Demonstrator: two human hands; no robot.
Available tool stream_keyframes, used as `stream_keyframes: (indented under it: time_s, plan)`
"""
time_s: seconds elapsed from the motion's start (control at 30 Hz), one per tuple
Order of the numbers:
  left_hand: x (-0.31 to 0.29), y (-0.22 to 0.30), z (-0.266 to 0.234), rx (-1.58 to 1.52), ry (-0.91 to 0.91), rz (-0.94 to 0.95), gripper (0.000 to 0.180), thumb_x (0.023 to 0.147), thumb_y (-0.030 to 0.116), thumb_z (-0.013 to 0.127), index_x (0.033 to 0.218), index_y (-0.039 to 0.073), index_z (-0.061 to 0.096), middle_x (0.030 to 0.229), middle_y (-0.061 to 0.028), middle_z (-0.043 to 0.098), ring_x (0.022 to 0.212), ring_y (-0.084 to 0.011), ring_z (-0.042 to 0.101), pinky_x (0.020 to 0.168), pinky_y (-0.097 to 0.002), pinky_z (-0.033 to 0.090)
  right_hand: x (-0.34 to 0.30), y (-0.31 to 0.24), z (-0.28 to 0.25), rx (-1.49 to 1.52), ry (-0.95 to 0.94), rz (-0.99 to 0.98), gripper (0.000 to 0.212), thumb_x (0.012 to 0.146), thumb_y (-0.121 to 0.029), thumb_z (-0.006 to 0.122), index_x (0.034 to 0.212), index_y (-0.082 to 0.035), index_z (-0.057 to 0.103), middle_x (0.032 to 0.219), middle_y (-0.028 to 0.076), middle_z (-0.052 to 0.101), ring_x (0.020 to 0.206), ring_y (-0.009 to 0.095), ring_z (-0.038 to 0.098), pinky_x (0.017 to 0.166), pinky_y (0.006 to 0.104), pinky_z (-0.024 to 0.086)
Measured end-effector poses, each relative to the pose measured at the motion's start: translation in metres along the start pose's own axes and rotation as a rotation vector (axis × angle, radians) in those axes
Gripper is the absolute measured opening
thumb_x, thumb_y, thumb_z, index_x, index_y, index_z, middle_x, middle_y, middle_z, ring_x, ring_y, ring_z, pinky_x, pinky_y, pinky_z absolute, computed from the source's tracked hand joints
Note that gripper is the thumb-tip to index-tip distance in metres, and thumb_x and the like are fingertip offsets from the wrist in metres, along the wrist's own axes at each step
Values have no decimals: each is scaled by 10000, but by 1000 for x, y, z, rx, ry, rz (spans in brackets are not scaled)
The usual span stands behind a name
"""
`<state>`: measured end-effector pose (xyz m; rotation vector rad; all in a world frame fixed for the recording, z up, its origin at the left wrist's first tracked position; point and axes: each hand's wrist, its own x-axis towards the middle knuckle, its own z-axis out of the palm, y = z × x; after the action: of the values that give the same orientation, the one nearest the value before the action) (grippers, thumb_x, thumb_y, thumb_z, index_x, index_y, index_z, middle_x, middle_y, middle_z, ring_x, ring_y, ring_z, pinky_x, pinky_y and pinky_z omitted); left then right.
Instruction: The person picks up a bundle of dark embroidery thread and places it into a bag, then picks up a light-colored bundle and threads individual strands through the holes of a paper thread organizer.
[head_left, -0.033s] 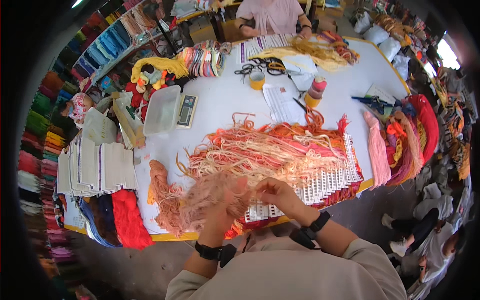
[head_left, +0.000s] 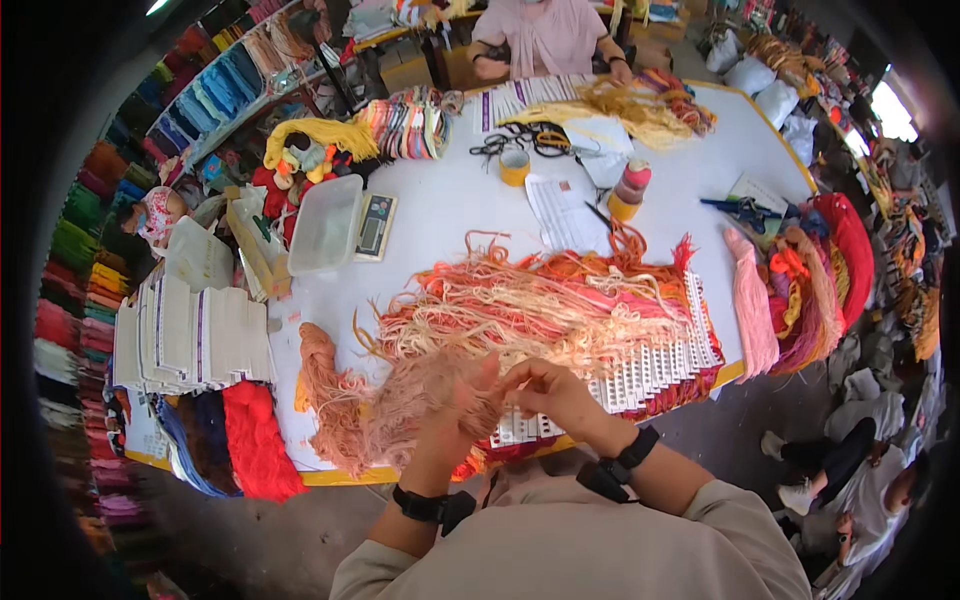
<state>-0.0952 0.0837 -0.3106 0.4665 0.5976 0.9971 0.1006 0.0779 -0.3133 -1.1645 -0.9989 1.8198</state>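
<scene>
A loose bundle of dusty-pink thread (head_left: 405,400) is gripped in my left hand (head_left: 468,400), its strands spreading leftward over the table edge area. Close beside it, my right hand (head_left: 550,390) has thumb and fingertips pinched together near the end of the bundle. Whatever is between those fingertips is too fine to make out. Just beyond both hands lies a wide heap of red, orange, pink and cream threads (head_left: 520,310). Those threads run along a row of white hole-punched cards (head_left: 640,375). A twisted brownish-pink skein (head_left: 318,350) rests left of my left hand.
Stacked white cards (head_left: 200,335) and a red skein (head_left: 255,440) lie at left. Beyond are a clear plastic tub (head_left: 326,225), a digital scale (head_left: 374,228), a paper sheet (head_left: 565,212) and scissors (head_left: 545,138). Colourful skeins (head_left: 800,285) lie right. A co-worker (head_left: 545,40) sits opposite.
My right hand has shifted slightly, its fingers still pinched by the bundle. Across the table, the co-worker's hands have moved a little apart.
</scene>
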Motion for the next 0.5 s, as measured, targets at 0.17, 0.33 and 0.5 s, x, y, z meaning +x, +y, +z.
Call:
stream_keyframes:
  time_s: [0.17, 0.33, 0.5]
  plan:
    - [-12, 12, 6, 69, -146, -140, 575, 998, 376, 446, 1379, -51, 387, 1368, -129, 481, 1243, -205, 485, 1034, -338, 405, -9, -7, 45, -272, 148, -252, 120, 868, -120, 679, 902, -7, 656, 993, 6, 647, 699, 51, 543, 610, 221, 459]
    - [-34, 31, -1, 206, -60, 27, 304, 975, 140, 524, 1210, -49, 562, 1189, -137, 613, 1050, -201, 610, 884, -310, 506, -20, -12, 72, -34, 91, -131, 105, 908, -124, 643, 957, -32, 661, 1027, -7, 655, 639, 46, 524, 575, 215, 456]
    - [-51, 43, -1, 254, 39, 80, 192, 929, 84, 582, 1075, -30, 632, 1071, -105, 655, 978, -170, 622, 864, -293, 499, -26, -10, 96, 109, 114, -106, 129, 920, -159, 634, 969, -45, 668, 1017, -7, 663, 638, 46, 518, 576, 206, 454]
